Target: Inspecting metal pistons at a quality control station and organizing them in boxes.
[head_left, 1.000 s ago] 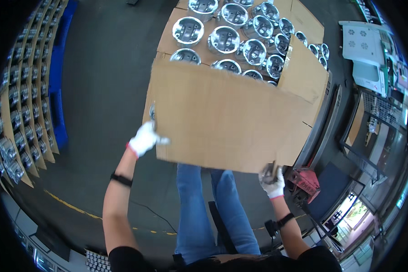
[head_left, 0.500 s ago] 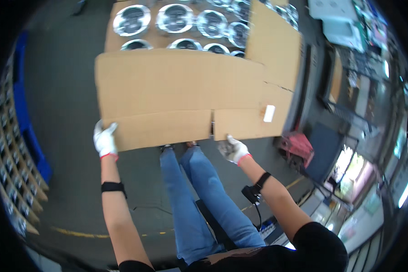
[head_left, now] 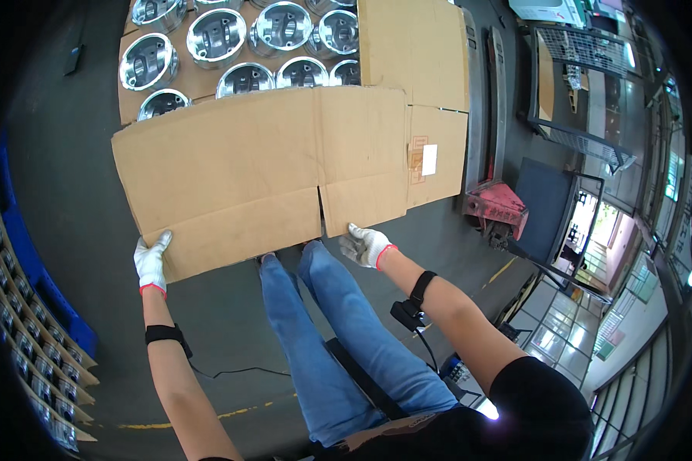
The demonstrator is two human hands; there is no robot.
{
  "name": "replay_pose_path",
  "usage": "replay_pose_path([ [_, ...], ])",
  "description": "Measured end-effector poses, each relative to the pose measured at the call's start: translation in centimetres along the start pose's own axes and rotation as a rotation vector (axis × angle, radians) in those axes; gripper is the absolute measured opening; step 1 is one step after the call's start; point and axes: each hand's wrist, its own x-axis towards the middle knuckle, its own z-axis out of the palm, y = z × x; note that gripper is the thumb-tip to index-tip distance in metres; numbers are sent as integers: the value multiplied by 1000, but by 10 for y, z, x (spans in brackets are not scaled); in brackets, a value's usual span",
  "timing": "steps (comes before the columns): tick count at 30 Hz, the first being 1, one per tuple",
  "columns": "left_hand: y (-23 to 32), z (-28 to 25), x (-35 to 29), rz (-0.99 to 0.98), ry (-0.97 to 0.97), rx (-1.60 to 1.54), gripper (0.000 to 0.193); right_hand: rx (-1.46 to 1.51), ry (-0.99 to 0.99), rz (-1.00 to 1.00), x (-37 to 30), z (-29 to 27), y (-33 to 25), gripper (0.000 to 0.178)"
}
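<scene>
A large brown cardboard sheet (head_left: 231,169), creased and slit along its near part, spans the space before my legs. My left hand (head_left: 152,260), in a white glove with a red cuff, grips its near left corner, thumb on top. At the near edge, just right of the slit, my right hand (head_left: 366,244) in a matching glove pinches the sheet with its thumb above; the other fingers curl below. Beyond the sheet, shiny metal pistons (head_left: 217,37) stand in rows on a cardboard layer (head_left: 183,40). The sheet hides part of the nearest row.
More cardboard (head_left: 415,50) lies right of the pistons. Further right are a red pallet jack (head_left: 497,206) and a wire-mesh cart (head_left: 584,50). On the left, stacked cardboard layers with metal parts (head_left: 42,346) stand by a blue pallet (head_left: 34,265). A black cable (head_left: 242,372) hangs near my legs.
The cardboard sheet has shifted left in view, its left end dropping nearer to me. Both hands have moved left with it, still gripping. More of the pistons shows beyond it.
</scene>
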Motion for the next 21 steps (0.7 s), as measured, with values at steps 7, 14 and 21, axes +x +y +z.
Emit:
replay_pose_path([
  [7,-2,-3,2,-9,32,-2,44,-33,-42,94,-5,12,-3,48],
  [14,-7,-4,8,12,-34,13,43,-54,-6,90,12,1,-7,37],
  [21,-9,-10,2,165,105,209,78,-258,-43,167,8,-4,-14,48],
])
